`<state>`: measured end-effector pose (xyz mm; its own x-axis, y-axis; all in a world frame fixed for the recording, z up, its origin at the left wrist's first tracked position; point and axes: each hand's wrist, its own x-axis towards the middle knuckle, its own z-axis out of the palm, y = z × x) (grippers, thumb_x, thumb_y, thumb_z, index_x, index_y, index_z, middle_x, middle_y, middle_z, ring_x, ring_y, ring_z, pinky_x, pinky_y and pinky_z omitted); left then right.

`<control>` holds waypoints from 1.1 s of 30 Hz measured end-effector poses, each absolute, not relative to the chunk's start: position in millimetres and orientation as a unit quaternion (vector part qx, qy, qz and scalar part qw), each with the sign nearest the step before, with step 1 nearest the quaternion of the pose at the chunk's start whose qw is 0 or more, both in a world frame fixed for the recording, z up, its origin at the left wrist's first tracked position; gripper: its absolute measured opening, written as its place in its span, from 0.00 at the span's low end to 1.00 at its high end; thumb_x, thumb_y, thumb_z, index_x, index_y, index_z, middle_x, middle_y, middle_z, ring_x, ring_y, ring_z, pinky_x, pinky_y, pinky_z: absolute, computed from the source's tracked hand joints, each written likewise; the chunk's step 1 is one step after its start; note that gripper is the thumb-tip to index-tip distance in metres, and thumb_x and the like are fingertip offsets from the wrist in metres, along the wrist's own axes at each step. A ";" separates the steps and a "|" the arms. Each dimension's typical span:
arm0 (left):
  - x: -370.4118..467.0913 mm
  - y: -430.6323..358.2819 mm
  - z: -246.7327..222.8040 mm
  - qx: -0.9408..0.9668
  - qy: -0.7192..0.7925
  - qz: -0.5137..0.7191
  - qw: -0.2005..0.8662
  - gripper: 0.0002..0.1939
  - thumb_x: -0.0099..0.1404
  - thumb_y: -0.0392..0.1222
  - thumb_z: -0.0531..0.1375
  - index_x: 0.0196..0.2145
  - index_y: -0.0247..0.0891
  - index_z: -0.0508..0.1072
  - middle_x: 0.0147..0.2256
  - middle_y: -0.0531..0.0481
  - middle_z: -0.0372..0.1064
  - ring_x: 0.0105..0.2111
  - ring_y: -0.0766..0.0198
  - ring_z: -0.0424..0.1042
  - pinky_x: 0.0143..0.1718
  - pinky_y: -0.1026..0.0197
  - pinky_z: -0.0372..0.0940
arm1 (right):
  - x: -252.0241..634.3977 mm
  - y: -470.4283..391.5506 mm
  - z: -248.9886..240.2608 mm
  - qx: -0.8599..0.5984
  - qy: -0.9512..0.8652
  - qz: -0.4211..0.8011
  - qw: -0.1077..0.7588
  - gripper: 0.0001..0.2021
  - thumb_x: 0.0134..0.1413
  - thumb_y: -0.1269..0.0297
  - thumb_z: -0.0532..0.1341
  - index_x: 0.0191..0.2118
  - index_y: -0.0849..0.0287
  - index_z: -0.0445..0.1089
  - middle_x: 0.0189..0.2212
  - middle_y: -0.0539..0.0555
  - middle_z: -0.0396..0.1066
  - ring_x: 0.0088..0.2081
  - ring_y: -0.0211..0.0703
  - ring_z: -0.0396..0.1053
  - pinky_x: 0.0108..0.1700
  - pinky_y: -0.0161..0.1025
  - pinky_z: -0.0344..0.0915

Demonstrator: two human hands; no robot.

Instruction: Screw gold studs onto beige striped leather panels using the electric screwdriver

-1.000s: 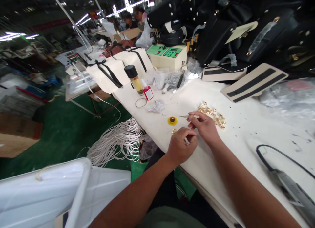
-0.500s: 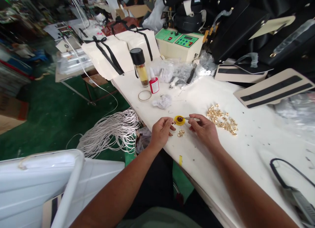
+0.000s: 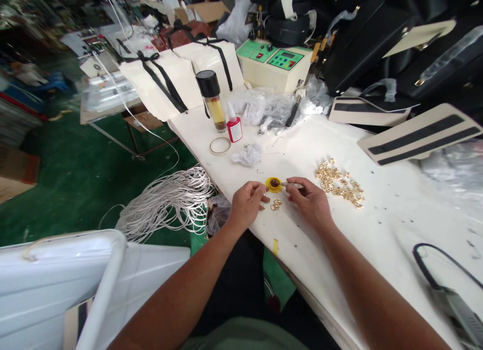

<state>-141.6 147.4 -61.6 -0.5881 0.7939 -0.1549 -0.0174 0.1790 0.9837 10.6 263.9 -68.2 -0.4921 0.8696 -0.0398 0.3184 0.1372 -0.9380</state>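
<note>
My left hand [image 3: 246, 205] is closed in a pinch on a small gold ring [image 3: 265, 192], mostly hidden by the fingertips. Between the thumb and fingers of my right hand [image 3: 310, 203] is a thin pointed tool [image 3: 291, 185]; its exact kind does not show. The tool's tip reaches into a small yellow dish [image 3: 274, 191] with dark brown contents, which sits on the white table between both hands. Just below the dish lie several gold rings [image 3: 275, 206]. To the right of my right hand, a pile of small gold metal fittings [image 3: 335, 180] is spread out.
Beyond the hands are a crumpled white wad [image 3: 247, 155], a metal hoop [image 3: 220, 145], a red bottle [image 3: 235, 130] and a black-capped jar [image 3: 217, 108]. A green-panelled machine [image 3: 273, 65] stands behind. Bundled cord [image 3: 166, 204] lies left of the table; a corded device [image 3: 453, 309] rests at right.
My right hand has shifted slightly left, bringing the tool's tip further into the yellow dish. My left hand keeps its pinch and stays nearly in place. The view has shifted a little.
</note>
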 end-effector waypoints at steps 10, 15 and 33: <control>-143.0 144.9 -66.0 0.304 0.678 0.580 0.333 0.18 0.67 0.54 0.61 0.46 0.38 0.78 0.33 0.48 0.77 0.28 0.65 0.76 0.24 0.67 0.65 | 10.8 264.6 -67.5 -0.413 -0.706 0.501 0.283 0.19 0.58 0.47 0.64 0.47 0.54 0.77 0.22 0.49 0.73 0.25 0.43 0.71 0.30 0.38 0.64; -142.3 143.9 -59.0 0.303 0.677 0.578 0.340 0.19 0.66 0.53 0.62 0.48 0.38 0.78 0.35 0.48 0.77 0.28 0.66 0.75 0.24 0.67 0.65 | 10.8 264.2 -64.9 -0.410 -0.708 0.503 0.280 0.18 0.58 0.46 0.64 0.45 0.54 0.77 0.20 0.48 0.71 0.23 0.42 0.68 0.28 0.38 0.62; -141.6 147.6 -68.2 0.274 0.680 0.581 0.354 0.18 0.58 0.51 0.70 0.40 0.36 0.77 0.35 0.47 0.80 0.31 0.61 0.79 0.29 0.64 0.69 | 17.6 265.6 -64.3 -0.329 -0.557 0.678 0.350 0.19 0.54 0.49 0.69 0.47 0.56 0.76 0.25 0.49 0.73 0.24 0.38 0.67 0.30 0.38 0.65</control>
<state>-141.6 147.6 -68.2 -0.5997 0.7834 -0.1633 -0.0392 0.1751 0.9838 17.6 265.6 -64.3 -0.5391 0.8404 -0.0568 -0.1075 -0.1355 -0.9849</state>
